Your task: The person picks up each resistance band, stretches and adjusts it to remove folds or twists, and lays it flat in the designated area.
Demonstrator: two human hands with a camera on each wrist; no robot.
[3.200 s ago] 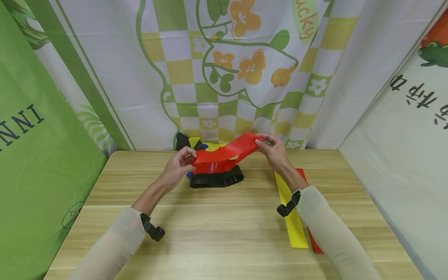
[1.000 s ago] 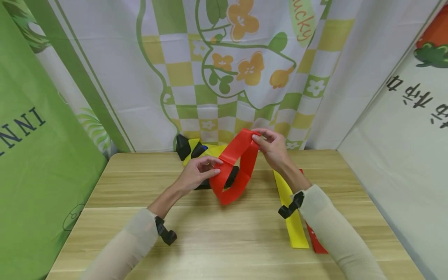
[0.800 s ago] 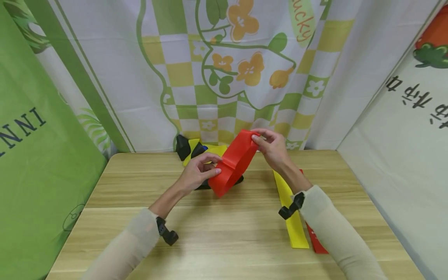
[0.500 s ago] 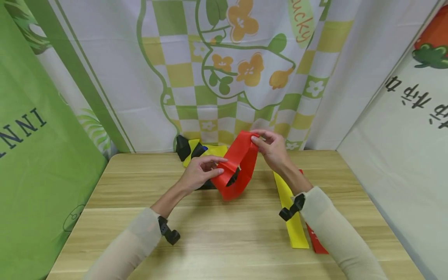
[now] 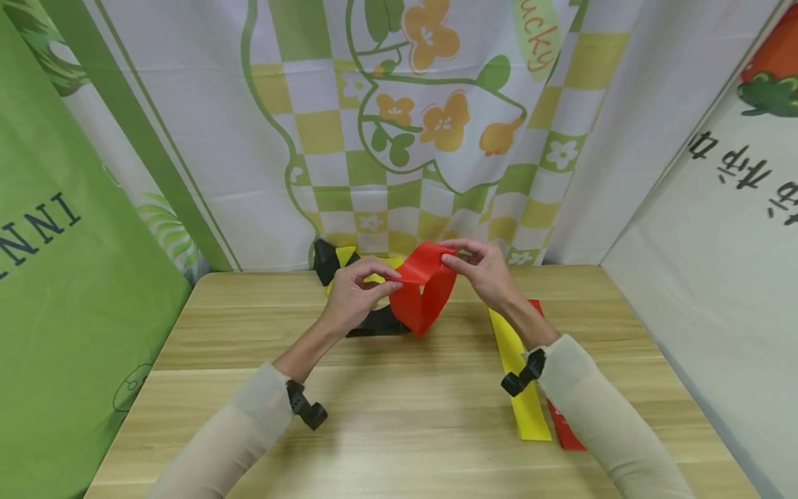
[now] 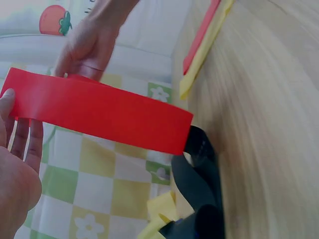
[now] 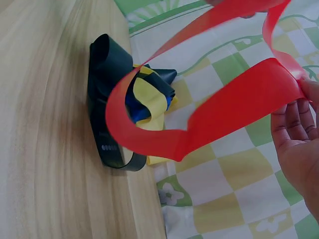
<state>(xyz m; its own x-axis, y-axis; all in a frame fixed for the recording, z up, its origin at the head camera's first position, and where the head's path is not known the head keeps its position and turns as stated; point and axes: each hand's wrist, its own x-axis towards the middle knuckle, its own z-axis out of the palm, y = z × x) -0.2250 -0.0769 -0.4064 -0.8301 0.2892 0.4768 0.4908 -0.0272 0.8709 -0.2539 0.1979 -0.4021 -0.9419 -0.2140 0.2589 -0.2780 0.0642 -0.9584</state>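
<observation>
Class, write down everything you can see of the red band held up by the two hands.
The red band is wide, flat and smooth, seemingly a closed loop of thin, rubbery material with a slight sheen. A sharp crease shows in the right wrist view. Held above the table, its upper stretch bridges the left hand and the right hand, which both pinch it, while the rest hangs slack in an open loop. Whether it touches the black band near it is unclear.

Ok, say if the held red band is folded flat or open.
Open: the held red band forms a loop, a gap showing through it.
</observation>
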